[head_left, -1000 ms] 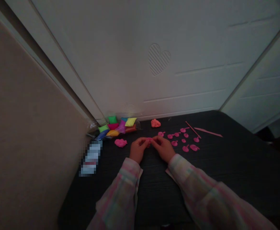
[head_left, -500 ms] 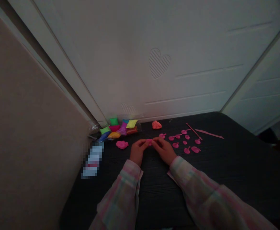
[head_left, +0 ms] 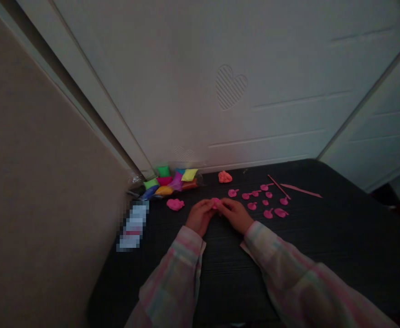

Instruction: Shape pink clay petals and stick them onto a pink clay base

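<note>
Table [head_left: 340, 232], panel [head_left: 220, 123] slightly rightward in view

And the grip shifts! A second ago my fingers nearly hid the pink piece [head_left: 215, 203]; now more of it shows between them. Half a second back, my left hand [head_left: 199, 217] and right hand [head_left: 236, 214] pinched its sides; now fingers bunch closer below it. My view's swung slightly left, too.

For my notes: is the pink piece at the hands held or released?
Held: the pink piece is pinched between left hand and right hand.
</note>
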Demonstrator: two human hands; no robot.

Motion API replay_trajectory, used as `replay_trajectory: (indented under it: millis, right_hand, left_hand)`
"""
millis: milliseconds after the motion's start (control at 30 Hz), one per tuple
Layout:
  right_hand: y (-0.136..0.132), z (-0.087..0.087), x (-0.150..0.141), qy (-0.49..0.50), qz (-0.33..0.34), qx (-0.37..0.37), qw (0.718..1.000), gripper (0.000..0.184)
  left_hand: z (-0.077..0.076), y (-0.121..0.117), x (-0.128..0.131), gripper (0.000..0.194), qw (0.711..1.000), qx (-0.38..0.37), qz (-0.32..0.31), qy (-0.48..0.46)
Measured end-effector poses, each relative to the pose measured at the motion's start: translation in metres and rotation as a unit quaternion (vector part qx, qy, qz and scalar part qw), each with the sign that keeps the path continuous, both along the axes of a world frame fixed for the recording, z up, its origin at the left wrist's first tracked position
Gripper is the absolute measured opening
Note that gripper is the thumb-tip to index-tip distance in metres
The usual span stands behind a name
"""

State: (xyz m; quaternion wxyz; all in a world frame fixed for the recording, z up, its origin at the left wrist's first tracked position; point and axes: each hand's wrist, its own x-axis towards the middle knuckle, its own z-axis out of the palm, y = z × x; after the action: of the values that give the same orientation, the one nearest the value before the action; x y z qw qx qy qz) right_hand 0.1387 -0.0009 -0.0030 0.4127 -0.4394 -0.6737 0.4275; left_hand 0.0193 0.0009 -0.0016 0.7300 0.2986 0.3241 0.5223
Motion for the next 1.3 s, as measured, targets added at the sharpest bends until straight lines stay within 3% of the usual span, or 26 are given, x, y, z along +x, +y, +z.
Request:
replay_trajectory:
  millis: [200,367,500,700,833,1000,1133,1300]
  right_hand:
    - [0.001,-0.003,0.001,0.026,0.009,-0.024,0.999,0.035]
    - [0.001,-0.002,0.001,0.018,0.013,-0.032,0.999,0.034]
    - [0.002,-0.001,0.001,0.067,0.026,-0.036,0.997,0.036]
    - [0.002,0.003,0.000,0.143,0.023,-0.104,0.984,0.034]
    - [-0.001,0.010,0.000,0.138,-0.001,-0.127,0.982,0.040]
    - [-0.003,0.019,0.001,0.141,0.080,-0.152,0.975,0.044]
    - [-0.002,0.012,0.003,0.166,0.116,-0.175,0.963,0.039]
    - [0.001,0.002,0.002,0.169,0.099,-0.153,0.969,0.037]
  left_hand:
    - [-0.002,0.001,0.001,0.011,1.000,0.003,0.018,0.012]
    - [-0.003,0.000,0.002,0.015,0.997,0.031,-0.015,0.065]
    - [-0.006,0.000,0.004,0.023,0.993,0.046,-0.022,0.110]
    - [-0.007,0.000,0.002,0.025,0.955,0.122,-0.066,0.263]
    - [-0.004,0.000,-0.001,0.023,0.966,0.098,-0.087,0.225]
    - [-0.002,-0.001,-0.002,0.021,0.971,0.077,-0.130,0.183]
    - [-0.004,-0.001,-0.003,0.019,0.967,0.081,-0.146,0.194]
    - [-0.009,0.000,-0.002,0.029,0.964,0.090,-0.123,0.219]
